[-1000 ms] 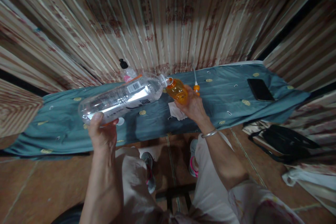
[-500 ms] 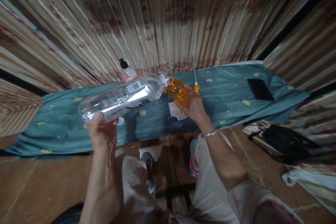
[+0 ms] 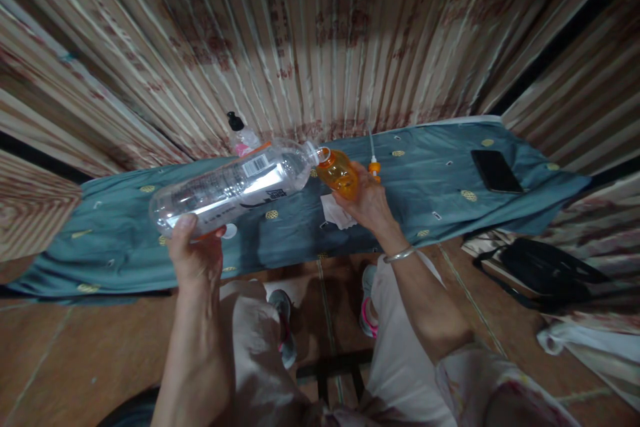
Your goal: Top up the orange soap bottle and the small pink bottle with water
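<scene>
My left hand (image 3: 195, 247) grips the lower end of a large clear plastic bottle (image 3: 235, 190) with a silver label. The bottle lies tilted, its neck higher and pointing right. My right hand (image 3: 367, 200) is wrapped round a small orange translucent bottle (image 3: 340, 173), which leans with its mouth up to the left. The two mouths meet or nearly meet; I cannot tell whether they touch. Just behind my right hand lies an orange pump top (image 3: 374, 168) with a pale tube. Under that hand is a crumpled white tissue (image 3: 339, 212).
A pump bottle with a black head (image 3: 235, 122) stands behind the large bottle. On the right of the green patterned cloth (image 3: 420, 213) lies a black phone (image 3: 496, 171). A white round cap (image 3: 229, 231) sits near my left hand. A black bag (image 3: 550, 270) is at lower right.
</scene>
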Motion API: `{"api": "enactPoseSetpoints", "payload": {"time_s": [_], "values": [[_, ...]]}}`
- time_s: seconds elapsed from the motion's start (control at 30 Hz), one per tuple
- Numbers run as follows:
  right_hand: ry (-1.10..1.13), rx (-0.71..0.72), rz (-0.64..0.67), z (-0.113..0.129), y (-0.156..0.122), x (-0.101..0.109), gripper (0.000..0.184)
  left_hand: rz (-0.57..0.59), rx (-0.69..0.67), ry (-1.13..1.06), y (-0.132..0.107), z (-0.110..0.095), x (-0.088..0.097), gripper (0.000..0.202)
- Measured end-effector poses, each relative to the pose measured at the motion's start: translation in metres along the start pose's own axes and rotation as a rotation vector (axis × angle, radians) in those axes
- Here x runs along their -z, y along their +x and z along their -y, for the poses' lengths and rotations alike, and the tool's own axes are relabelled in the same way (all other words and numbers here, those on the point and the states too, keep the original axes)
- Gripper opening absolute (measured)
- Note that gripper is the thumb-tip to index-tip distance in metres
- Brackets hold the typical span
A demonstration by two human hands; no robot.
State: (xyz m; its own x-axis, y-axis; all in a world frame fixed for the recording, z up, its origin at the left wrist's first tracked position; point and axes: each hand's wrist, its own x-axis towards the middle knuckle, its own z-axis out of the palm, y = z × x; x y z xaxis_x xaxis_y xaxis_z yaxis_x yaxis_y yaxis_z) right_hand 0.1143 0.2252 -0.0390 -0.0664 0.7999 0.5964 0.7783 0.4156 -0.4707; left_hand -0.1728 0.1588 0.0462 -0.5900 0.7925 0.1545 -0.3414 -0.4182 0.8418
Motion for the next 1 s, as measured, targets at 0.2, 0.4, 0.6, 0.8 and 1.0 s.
{"api": "enactPoseSetpoints", "payload": {"time_s": [0.2, 0.4, 0.6, 0.8, 1.0], "values": [[0.013, -0.008, 0.003, 0.0005, 0.0003, 0.0002, 0.068, -0.007, -0.005, -0.001, 0.0007, 0.0013, 0.0009, 0.045], [0.021, -0.017, 0.014, 0.0020, 0.0008, 0.0020, 0.065, -0.006, 0.005, 0.016, 0.0008, 0.0014, 0.0016, 0.048], [0.014, -0.021, 0.020, 0.0026, 0.0014, 0.0024, 0.066, -0.033, 0.009, 0.021, 0.0002, 0.0005, -0.0001, 0.047], [0.007, -0.041, 0.027, 0.0028, 0.0009, 0.0018, 0.065, -0.019, 0.013, 0.027, 0.0009, 0.0011, 0.0008, 0.046], [0.000, -0.031, 0.032, 0.0009, 0.0004, 0.0009, 0.066, -0.015, -0.002, 0.018, 0.0009, 0.0017, 0.0016, 0.047]]}}
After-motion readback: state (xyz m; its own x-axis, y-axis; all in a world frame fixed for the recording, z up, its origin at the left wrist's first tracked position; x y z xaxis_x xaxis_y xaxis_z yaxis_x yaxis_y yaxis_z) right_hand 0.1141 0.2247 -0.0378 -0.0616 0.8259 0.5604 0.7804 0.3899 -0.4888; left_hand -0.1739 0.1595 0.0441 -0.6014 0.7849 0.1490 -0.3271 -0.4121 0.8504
